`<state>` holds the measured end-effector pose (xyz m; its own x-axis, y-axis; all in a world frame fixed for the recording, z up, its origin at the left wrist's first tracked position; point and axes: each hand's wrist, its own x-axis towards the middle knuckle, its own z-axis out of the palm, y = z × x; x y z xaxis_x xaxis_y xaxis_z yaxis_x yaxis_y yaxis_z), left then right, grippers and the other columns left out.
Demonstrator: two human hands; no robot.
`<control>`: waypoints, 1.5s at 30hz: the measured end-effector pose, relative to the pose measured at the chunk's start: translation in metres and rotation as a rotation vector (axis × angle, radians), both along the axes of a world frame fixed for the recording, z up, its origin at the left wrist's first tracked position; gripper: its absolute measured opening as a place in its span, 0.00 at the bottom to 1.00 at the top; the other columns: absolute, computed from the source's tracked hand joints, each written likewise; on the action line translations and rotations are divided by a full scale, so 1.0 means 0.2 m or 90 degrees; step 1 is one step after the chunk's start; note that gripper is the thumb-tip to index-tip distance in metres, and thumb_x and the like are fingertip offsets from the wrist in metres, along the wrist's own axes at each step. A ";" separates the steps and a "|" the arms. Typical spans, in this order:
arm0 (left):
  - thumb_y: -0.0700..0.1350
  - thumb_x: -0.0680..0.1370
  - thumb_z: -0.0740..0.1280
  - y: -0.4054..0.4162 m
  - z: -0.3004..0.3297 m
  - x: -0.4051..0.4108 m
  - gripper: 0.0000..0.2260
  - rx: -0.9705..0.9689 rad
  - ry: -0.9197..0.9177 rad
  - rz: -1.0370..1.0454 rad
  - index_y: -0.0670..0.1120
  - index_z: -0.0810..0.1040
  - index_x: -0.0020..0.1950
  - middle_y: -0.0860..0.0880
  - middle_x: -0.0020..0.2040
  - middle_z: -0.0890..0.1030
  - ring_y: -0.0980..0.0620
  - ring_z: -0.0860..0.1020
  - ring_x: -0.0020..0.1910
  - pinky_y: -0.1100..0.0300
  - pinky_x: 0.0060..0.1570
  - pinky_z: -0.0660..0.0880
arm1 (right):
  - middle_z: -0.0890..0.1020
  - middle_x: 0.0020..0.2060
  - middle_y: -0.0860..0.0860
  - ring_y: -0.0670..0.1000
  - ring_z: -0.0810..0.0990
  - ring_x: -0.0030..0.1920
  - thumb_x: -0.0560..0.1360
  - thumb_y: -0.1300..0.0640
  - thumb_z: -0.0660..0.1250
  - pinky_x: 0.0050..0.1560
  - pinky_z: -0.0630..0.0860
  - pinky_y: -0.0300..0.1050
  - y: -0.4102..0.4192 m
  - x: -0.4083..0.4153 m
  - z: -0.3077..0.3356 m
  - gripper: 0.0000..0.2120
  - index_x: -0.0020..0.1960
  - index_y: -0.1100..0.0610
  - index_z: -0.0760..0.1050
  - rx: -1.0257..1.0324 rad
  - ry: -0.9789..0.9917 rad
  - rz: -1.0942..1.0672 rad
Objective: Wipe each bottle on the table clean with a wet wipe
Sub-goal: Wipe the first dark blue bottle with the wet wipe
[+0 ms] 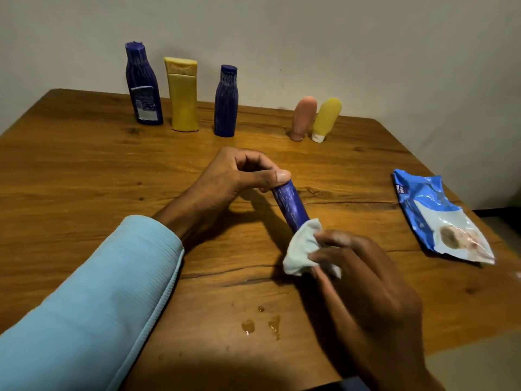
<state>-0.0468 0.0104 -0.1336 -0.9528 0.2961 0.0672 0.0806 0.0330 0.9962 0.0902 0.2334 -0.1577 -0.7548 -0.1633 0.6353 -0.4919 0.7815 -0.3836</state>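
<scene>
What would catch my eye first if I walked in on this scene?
Most likely the two hands at the table's centre: the left hand holds a blue bottle tilted by its far end, while the right hand rubs a white wet wipe around its near end. Next, the row of five bottles along the far edge by the wall, and the crumpled blue wipe packet at right.

Bottles (183,94) line the far edge; wipes pack (439,218) right
</scene>
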 end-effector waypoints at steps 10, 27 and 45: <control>0.51 0.76 0.77 0.02 0.00 -0.01 0.11 -0.029 0.056 0.007 0.45 0.84 0.42 0.33 0.49 0.82 0.44 0.78 0.46 0.45 0.51 0.74 | 0.84 0.56 0.48 0.44 0.83 0.61 0.78 0.64 0.74 0.60 0.76 0.35 0.00 0.01 0.03 0.06 0.54 0.59 0.84 -0.095 0.026 -0.043; 0.47 0.76 0.74 -0.01 -0.06 -0.02 0.13 0.021 0.045 -0.071 0.42 0.84 0.58 0.45 0.51 0.84 0.46 0.80 0.49 0.43 0.51 0.72 | 0.84 0.57 0.44 0.47 0.83 0.61 0.72 0.63 0.74 0.59 0.76 0.33 0.00 -0.01 -0.02 0.16 0.58 0.54 0.84 -0.128 -0.038 0.006; 0.43 0.76 0.75 -0.02 -0.06 -0.03 0.12 0.058 0.035 -0.066 0.40 0.83 0.56 0.43 0.52 0.85 0.46 0.82 0.50 0.52 0.47 0.77 | 0.82 0.52 0.43 0.43 0.83 0.55 0.74 0.58 0.72 0.54 0.74 0.25 0.04 0.08 0.01 0.07 0.51 0.52 0.84 -0.071 -0.066 0.008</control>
